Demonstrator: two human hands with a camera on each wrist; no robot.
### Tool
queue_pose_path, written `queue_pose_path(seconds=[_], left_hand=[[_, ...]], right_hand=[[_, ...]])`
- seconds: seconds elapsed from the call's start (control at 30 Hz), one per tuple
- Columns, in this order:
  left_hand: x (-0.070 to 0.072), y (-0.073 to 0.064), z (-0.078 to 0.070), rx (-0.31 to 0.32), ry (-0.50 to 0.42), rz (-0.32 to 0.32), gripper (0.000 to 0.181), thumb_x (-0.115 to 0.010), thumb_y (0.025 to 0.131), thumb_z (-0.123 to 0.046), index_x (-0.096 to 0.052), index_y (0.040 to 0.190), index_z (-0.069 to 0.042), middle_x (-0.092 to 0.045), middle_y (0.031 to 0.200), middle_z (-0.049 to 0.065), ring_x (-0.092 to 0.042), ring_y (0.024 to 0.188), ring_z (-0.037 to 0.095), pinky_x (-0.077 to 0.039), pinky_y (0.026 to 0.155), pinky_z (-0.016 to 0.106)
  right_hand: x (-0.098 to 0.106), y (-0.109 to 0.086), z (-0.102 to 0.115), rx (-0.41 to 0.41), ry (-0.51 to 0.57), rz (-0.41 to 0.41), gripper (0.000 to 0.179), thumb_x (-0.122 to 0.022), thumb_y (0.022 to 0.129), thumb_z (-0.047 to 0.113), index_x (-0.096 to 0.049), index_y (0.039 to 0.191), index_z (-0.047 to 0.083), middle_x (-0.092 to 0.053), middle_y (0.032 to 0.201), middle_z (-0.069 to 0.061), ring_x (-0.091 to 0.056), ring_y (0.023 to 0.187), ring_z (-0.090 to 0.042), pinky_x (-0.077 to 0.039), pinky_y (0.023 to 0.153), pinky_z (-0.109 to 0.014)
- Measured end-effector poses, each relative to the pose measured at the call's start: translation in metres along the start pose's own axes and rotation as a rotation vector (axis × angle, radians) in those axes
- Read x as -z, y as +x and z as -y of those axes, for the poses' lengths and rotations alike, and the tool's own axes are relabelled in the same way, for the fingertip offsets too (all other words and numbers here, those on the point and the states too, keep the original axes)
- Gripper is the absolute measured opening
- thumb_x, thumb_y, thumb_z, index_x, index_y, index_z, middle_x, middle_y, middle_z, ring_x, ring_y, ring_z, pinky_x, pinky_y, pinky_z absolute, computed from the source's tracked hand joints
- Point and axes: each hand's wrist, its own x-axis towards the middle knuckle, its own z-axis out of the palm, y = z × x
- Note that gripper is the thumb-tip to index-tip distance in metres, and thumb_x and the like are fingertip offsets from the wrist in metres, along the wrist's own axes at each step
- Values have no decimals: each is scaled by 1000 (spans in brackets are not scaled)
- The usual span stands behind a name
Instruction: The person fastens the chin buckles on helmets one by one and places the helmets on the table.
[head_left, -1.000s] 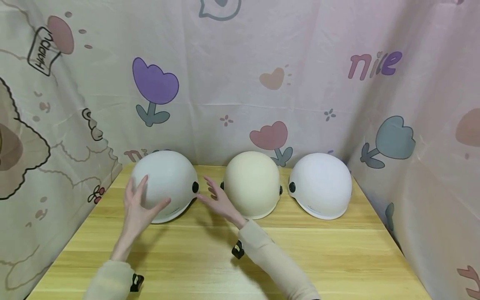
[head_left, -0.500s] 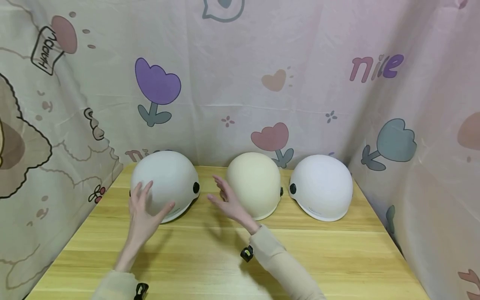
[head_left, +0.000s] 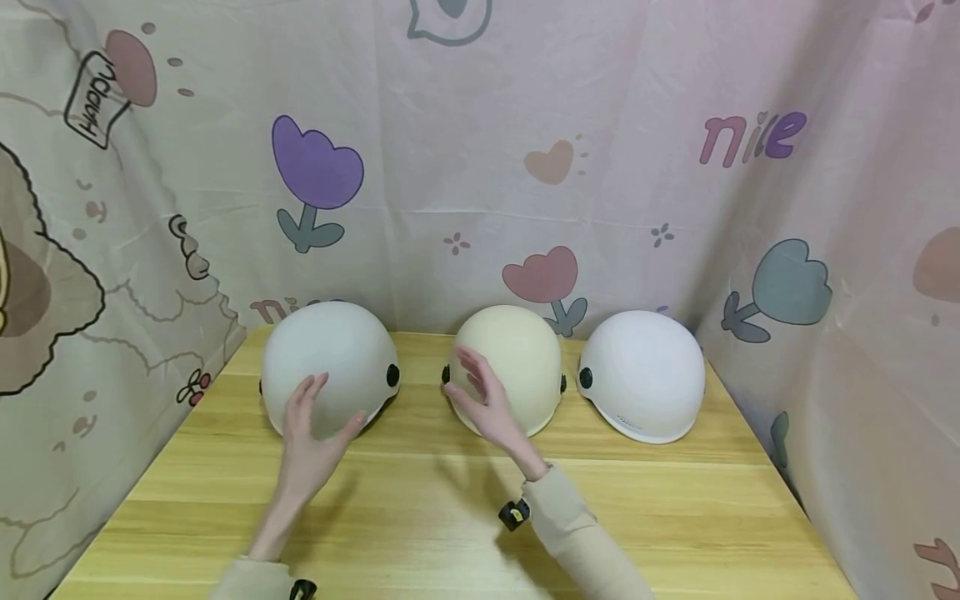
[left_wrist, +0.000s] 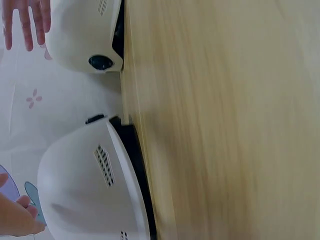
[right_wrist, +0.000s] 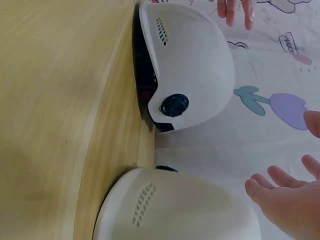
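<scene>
Pale grey helmet (head_left: pixel 330 342) — left end of the row, on a wooden table (head_left: pixel 420 533); left hand (head_left: pixel 307 450) before it, spread, thumb held apart, grasping nothing. Cream helmet (head_left: pixel 525 358) — centre; right hand (head_left: pixel 491 406) before its left side, likewise spread and unladen. White helmet (head_left: pixel 648 367), right end, black disc facing the cream one.

Your head view is evenly bright, with soft shadows beside your sleeves (head_left: pixel 588 537) on the wooden tabletop (head_left: pixel 720 517), a pale sheen toward its front and dimmer shading at the right corner of the backdrop (head_left: pixel 450 117). Your wrist views look greyer and softer, the wood grain smeared.
</scene>
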Motion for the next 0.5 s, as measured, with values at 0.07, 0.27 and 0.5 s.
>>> queue_pose_path(seconds=[0.07, 0.27, 0.5], left_hand=[[-4, -2, -1, -19, -4, 13, 81, -77, 88, -20, -34, 156, -12, -18, 164, 20, -17, 150, 48, -21, 110, 82], [-17, -7, -4, -43, -13, 77, 79, -75, 90, -21, -33, 156, -10, -23, 163, 21, -20, 150, 45, -22, 113, 76], [-32, -10, -8, -10, -37, 215, 80, -71, 94, -27, -25, 159, -13, -23, 164, 21, -22, 150, 46, -20, 114, 76]], right_hand=[[4, -2, 1, 9, 16, -20, 62, -61, 98, 5, -33, 153, -1, -36, 158, -26, -36, 148, -41, -27, 124, -55], [14, -9, 0, 39, 40, -100, 59, -61, 96, 0, -37, 149, -5, -41, 153, -30, -40, 143, -45, -29, 122, -57], [28, -14, -5, 53, 74, -216, 52, -59, 96, -3, -42, 144, -6, -47, 145, -34, -45, 136, -50, -34, 119, -59]])
